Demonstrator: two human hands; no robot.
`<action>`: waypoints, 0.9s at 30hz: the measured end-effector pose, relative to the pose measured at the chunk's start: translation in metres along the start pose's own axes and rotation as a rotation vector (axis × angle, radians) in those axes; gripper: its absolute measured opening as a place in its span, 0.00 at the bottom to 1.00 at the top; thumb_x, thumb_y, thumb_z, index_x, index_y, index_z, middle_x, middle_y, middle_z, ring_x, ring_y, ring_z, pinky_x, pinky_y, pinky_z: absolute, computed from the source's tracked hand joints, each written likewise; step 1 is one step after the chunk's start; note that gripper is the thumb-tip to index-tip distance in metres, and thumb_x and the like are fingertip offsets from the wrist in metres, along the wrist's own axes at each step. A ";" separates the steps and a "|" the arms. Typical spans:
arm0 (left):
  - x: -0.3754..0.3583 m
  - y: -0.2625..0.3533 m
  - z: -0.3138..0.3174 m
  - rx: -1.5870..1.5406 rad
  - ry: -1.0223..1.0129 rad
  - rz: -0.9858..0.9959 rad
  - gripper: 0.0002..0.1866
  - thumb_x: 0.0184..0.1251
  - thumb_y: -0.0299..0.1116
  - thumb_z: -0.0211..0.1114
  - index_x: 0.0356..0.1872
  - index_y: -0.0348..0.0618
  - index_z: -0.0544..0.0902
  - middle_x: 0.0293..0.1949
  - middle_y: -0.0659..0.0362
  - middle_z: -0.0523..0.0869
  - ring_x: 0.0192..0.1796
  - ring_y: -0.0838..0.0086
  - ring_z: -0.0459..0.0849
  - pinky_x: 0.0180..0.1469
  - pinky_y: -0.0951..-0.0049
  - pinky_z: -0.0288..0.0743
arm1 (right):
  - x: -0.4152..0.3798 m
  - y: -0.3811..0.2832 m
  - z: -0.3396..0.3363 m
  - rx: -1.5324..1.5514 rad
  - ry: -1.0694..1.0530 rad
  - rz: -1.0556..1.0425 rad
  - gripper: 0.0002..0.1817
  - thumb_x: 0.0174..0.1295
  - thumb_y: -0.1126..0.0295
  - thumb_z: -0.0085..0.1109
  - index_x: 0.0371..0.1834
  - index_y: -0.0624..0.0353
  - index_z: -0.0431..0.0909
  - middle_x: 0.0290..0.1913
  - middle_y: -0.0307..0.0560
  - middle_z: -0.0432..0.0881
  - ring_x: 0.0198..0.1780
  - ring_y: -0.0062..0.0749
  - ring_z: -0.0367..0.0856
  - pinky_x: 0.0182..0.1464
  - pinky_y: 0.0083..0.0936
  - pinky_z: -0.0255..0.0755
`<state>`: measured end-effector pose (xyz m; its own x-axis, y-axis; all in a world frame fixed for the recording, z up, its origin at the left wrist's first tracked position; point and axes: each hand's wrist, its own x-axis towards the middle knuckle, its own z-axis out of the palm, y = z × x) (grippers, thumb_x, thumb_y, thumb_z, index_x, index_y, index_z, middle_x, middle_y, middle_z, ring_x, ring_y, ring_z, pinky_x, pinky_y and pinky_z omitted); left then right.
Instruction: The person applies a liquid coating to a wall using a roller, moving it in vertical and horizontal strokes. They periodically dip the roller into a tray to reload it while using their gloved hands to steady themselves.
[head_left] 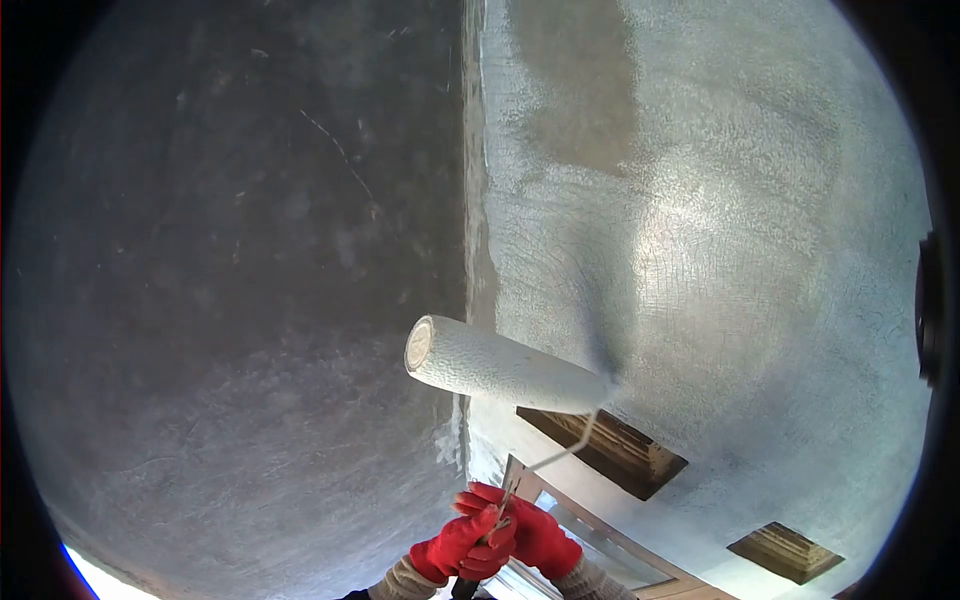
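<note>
Both of my hands wear red gloves and are close together at the bottom middle, fingers closed. The paint roller (505, 368) rises above them, its thick white sleeve slanting across the wall corner. Its wire frame (562, 452) runs down to my right hand (540, 540) and my left hand (450, 548), which are wrapped around the handle area. A flat grey blade (514, 472), like a scraper's, sticks up between the gloves; I cannot tell which hand grips it. Below the gloves shows a black handle end (465, 588).
A dark grey surface (230, 250) fills the left, meeting a wet-looking whitish surface (730, 300) at a corner seam. A darker patch (580, 80) shows near the top. Two rectangular recesses (620, 455) (787, 552) and a wood-framed window (600, 545) lie below right.
</note>
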<state>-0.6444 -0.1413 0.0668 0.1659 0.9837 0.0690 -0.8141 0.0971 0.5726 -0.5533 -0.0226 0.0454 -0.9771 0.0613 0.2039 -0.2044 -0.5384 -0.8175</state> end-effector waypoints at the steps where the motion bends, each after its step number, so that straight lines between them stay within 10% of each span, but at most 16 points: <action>1: -0.001 -0.003 -0.001 0.011 0.001 0.004 0.25 0.70 0.58 0.47 0.24 0.48 0.67 0.09 0.70 0.60 0.06 0.85 0.55 0.06 0.84 0.50 | 0.000 -0.005 0.007 -0.001 -0.011 -0.006 0.28 0.70 0.60 0.40 0.71 0.61 0.53 0.67 0.56 0.65 0.67 0.48 0.63 0.69 0.39 0.55; 5: -0.002 -0.013 -0.011 -0.262 -0.152 -0.119 0.24 0.69 0.57 0.51 0.22 0.48 0.67 0.06 0.71 0.59 0.04 0.85 0.55 0.05 0.85 0.50 | -0.002 -0.011 0.011 0.263 -0.040 -0.042 0.29 0.68 0.60 0.47 0.69 0.61 0.55 0.62 0.58 0.71 0.66 0.57 0.64 0.70 0.48 0.52; 8: 0.008 -0.026 -0.031 -0.611 -0.404 -0.160 0.22 0.70 0.53 0.52 0.26 0.43 0.68 0.07 0.70 0.60 0.05 0.86 0.56 0.06 0.85 0.52 | -0.004 -0.017 0.008 0.213 -0.123 -0.200 0.26 0.68 0.64 0.47 0.66 0.64 0.58 0.57 0.55 0.75 0.68 0.51 0.62 0.69 0.43 0.55; 13: 0.013 0.006 -0.026 -0.334 -0.290 -0.137 0.23 0.69 0.53 0.52 0.31 0.40 0.72 0.10 0.68 0.66 0.09 0.82 0.63 0.11 0.82 0.58 | 0.009 -0.023 -0.007 -0.019 0.148 -0.269 0.05 0.69 0.71 0.48 0.45 0.57 0.70 0.33 0.40 0.77 0.50 0.34 0.79 0.60 0.37 0.68; 17: 0.019 0.028 -0.023 0.782 0.279 -0.081 0.20 0.71 0.43 0.54 0.51 0.35 0.72 0.20 0.62 0.74 0.24 0.76 0.77 0.27 0.73 0.70 | 0.024 -0.033 -0.014 -0.101 0.299 -0.205 0.05 0.69 0.70 0.49 0.43 0.58 0.70 0.34 0.40 0.78 0.46 0.29 0.80 0.45 0.24 0.75; 20: 0.027 0.009 -0.026 1.739 0.592 0.734 0.10 0.70 0.34 0.55 0.46 0.40 0.75 0.22 0.53 0.76 0.25 0.61 0.79 0.28 0.66 0.71 | 0.044 -0.018 -0.033 -0.348 0.345 -0.330 0.04 0.68 0.73 0.48 0.43 0.59 0.70 0.35 0.41 0.79 0.44 0.27 0.81 0.46 0.23 0.75; 25: 0.035 0.012 -0.071 1.539 0.789 0.481 0.10 0.71 0.35 0.52 0.45 0.42 0.76 0.36 0.43 0.80 0.36 0.46 0.79 0.31 0.58 0.72 | 0.065 0.003 -0.049 -0.375 0.436 -0.190 0.04 0.67 0.76 0.49 0.42 0.60 0.71 0.33 0.42 0.78 0.39 0.27 0.80 0.43 0.22 0.74; 27: 0.030 0.007 -0.093 1.899 0.656 0.300 0.14 0.69 0.40 0.52 0.50 0.47 0.75 0.38 0.45 0.81 0.35 0.50 0.81 0.33 0.54 0.74 | 0.062 0.036 -0.073 -0.263 0.498 -0.175 0.04 0.67 0.78 0.46 0.42 0.62 0.69 0.32 0.46 0.79 0.37 0.31 0.79 0.46 0.27 0.75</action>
<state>-0.6966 -0.0974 -0.0032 -0.3773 0.8731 0.3087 0.7941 0.1335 0.5930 -0.6255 0.0235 -0.0104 -0.8250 0.5517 0.1226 -0.3108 -0.2617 -0.9137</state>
